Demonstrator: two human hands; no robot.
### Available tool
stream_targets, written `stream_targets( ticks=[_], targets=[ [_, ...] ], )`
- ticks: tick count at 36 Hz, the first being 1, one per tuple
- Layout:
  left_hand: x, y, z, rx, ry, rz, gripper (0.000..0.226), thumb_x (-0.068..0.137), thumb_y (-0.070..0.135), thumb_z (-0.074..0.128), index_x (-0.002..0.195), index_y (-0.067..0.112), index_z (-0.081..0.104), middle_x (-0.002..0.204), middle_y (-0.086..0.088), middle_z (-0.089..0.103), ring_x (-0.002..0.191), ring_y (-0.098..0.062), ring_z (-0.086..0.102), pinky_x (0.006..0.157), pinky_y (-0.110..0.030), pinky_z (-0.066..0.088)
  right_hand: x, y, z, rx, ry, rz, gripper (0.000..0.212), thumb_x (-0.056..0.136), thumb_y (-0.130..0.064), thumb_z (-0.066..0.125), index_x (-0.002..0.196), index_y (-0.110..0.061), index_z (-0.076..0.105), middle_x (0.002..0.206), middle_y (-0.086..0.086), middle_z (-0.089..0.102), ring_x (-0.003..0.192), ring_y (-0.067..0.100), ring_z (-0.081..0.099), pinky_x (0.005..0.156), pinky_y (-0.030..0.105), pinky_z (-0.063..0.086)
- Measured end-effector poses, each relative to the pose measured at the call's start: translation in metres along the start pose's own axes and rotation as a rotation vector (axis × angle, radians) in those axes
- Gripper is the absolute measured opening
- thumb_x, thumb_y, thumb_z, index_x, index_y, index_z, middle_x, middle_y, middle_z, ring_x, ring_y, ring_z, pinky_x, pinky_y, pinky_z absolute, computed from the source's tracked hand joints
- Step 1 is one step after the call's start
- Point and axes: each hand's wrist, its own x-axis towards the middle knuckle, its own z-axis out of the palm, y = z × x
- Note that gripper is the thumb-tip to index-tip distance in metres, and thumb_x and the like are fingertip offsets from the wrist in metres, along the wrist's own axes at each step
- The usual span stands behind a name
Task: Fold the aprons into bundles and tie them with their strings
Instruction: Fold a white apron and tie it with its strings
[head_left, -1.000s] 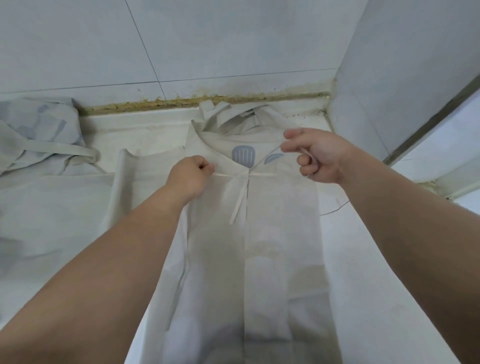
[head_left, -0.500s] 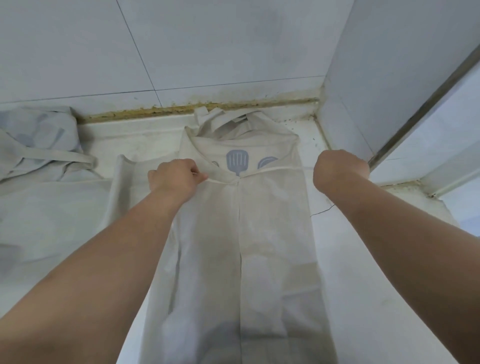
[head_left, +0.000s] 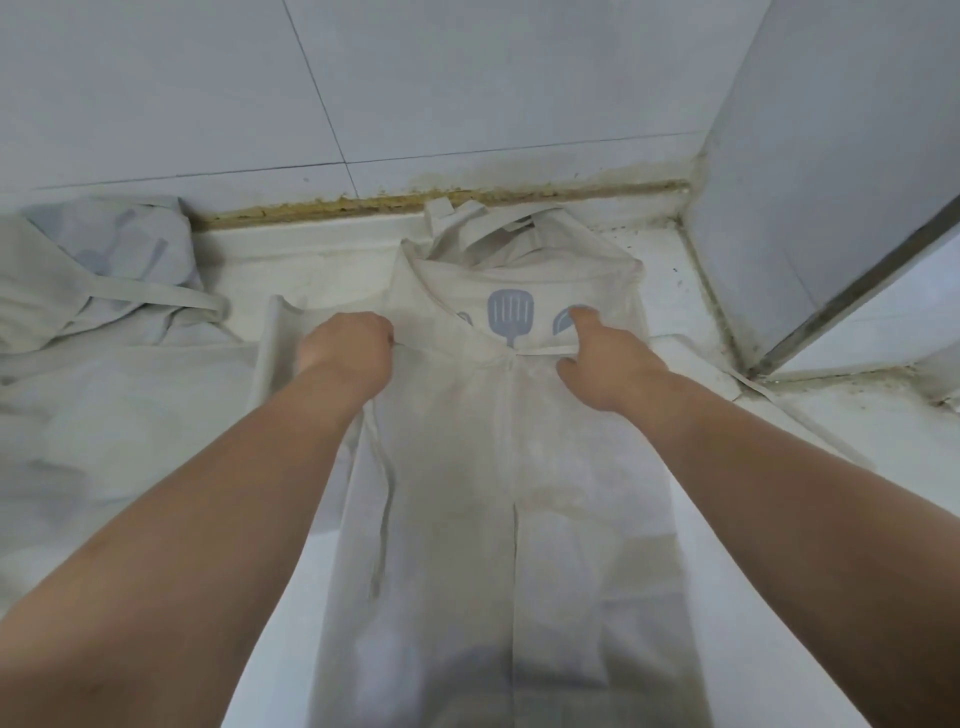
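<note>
A pale apron (head_left: 498, 493) with a grey spatula print (head_left: 510, 314) lies folded into a long narrow strip on the white counter, its neck loop at the far end. Its strings cross in a knot (head_left: 506, 357) just below the print. My left hand (head_left: 345, 345) is a fist left of the knot and grips one string (head_left: 385, 509), whose loose end hangs down along the strip. My right hand (head_left: 605, 358) rests on the apron right of the knot, with the index finger stretched forward over the other string.
A second crumpled apron (head_left: 104, 291) with a loose strap lies at the far left, and more pale cloth spreads beneath it. A tiled wall (head_left: 467, 104) closes the back. A wall corner and window frame (head_left: 841, 291) stand at the right.
My right hand has come back in from the far right and now lies beside the knot with its fist undone. My left hand keeps its grip on the string.
</note>
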Motion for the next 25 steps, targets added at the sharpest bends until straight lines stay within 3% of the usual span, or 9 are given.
stream_targets(
  ticks=[4, 7, 10, 12, 14, 17, 20, 22, 25],
  targets=[
    [0.003, -0.009, 0.004, -0.230, 0.151, 0.013, 0.029, 0.096, 0.012, 0.045, 0.117, 0.014, 0.066, 0.116, -0.018, 0.062, 0.106, -0.036, 0.057, 0.081, -0.035, 0.043, 0.012, -0.001, 0.009, -0.113, -0.042, 0.042, 0.035, 0.098, -0.023, 0.043, 0.130, -0.012, 0.048, 0.129, 0.014, 0.053, 0.118, 0.031, 0.050, 0.091, 0.032, 0.040],
    [0.009, -0.011, 0.004, -0.315, 0.231, 0.040, 0.031, 0.098, 0.012, 0.045, 0.123, 0.010, 0.063, 0.130, -0.017, 0.055, 0.118, -0.034, 0.051, 0.094, -0.034, 0.038, 0.015, 0.003, 0.011, -0.159, -0.023, 0.080, 0.028, 0.097, -0.021, 0.045, 0.121, -0.012, 0.056, 0.126, 0.011, 0.056, 0.117, 0.029, 0.051, 0.092, 0.034, 0.042],
    [0.018, -0.014, 0.007, -0.152, 0.164, 0.049, 0.038, 0.097, 0.013, 0.044, 0.134, 0.013, 0.053, 0.149, -0.011, 0.038, 0.136, -0.032, 0.033, 0.109, -0.040, 0.028, 0.017, 0.007, 0.010, -0.197, 0.018, 0.132, 0.027, 0.096, -0.019, 0.046, 0.120, -0.012, 0.058, 0.122, 0.010, 0.059, 0.114, 0.028, 0.054, 0.087, 0.033, 0.043],
    [0.022, -0.019, 0.010, 0.035, 0.106, 0.006, 0.043, 0.096, 0.014, 0.043, 0.138, 0.018, 0.046, 0.155, -0.007, 0.027, 0.143, -0.033, 0.017, 0.113, -0.049, 0.021, 0.019, 0.008, 0.009, -0.199, 0.051, 0.170, 0.026, 0.096, -0.016, 0.046, 0.119, -0.012, 0.059, 0.120, 0.009, 0.060, 0.112, 0.028, 0.055, 0.085, 0.032, 0.043],
    [0.023, -0.024, 0.013, 0.073, 0.049, -0.035, 0.045, 0.095, 0.016, 0.041, 0.139, 0.023, 0.042, 0.158, -0.005, 0.019, 0.145, -0.033, 0.006, 0.113, -0.052, 0.015, 0.020, 0.010, 0.007, -0.198, 0.068, 0.211, 0.025, 0.095, -0.014, 0.046, 0.117, -0.012, 0.060, 0.118, 0.008, 0.060, 0.110, 0.027, 0.056, 0.081, 0.031, 0.041],
    [0.021, -0.028, 0.013, 0.071, -0.026, -0.073, 0.050, 0.095, 0.019, 0.040, 0.143, 0.029, 0.035, 0.158, -0.005, 0.012, 0.141, -0.035, 0.020, 0.110, -0.052, 0.025, 0.020, 0.014, 0.007, -0.202, 0.068, 0.212, 0.025, 0.093, -0.012, 0.047, 0.115, -0.013, 0.059, 0.115, 0.007, 0.060, 0.107, 0.026, 0.057, 0.076, 0.030, 0.040],
    [0.014, -0.021, 0.009, 0.082, -0.042, -0.108, 0.058, 0.094, 0.021, 0.043, 0.149, 0.026, 0.023, 0.159, -0.005, 0.006, 0.140, -0.036, 0.023, 0.105, -0.048, 0.032, 0.016, 0.013, 0.006, -0.181, 0.062, 0.171, 0.025, 0.092, -0.024, 0.045, 0.113, -0.015, 0.055, 0.103, 0.004, 0.059, 0.094, 0.025, 0.055, 0.071, 0.030, 0.038],
    [0.009, -0.011, 0.007, 0.052, 0.058, -0.036, 0.055, 0.094, 0.021, 0.044, 0.147, 0.022, 0.029, 0.155, -0.008, 0.016, 0.135, -0.034, 0.030, 0.101, -0.044, 0.036, 0.014, 0.011, 0.004, -0.147, 0.112, 0.153, 0.030, 0.092, -0.030, 0.040, 0.115, -0.015, 0.053, 0.094, 0.003, 0.054, 0.084, 0.024, 0.050, 0.069, 0.031, 0.037],
    [0.008, 0.006, 0.011, -0.160, 0.174, 0.172, 0.048, 0.093, 0.017, 0.046, 0.141, 0.019, 0.043, 0.147, -0.009, 0.031, 0.127, -0.033, 0.039, 0.096, -0.041, 0.040, 0.021, 0.010, 0.001, -0.117, 0.225, 0.100, 0.039, 0.095, -0.029, 0.035, 0.130, -0.017, 0.045, 0.098, 0.008, 0.058, 0.086, 0.027, 0.053, 0.067, 0.031, 0.035]
  ],
)
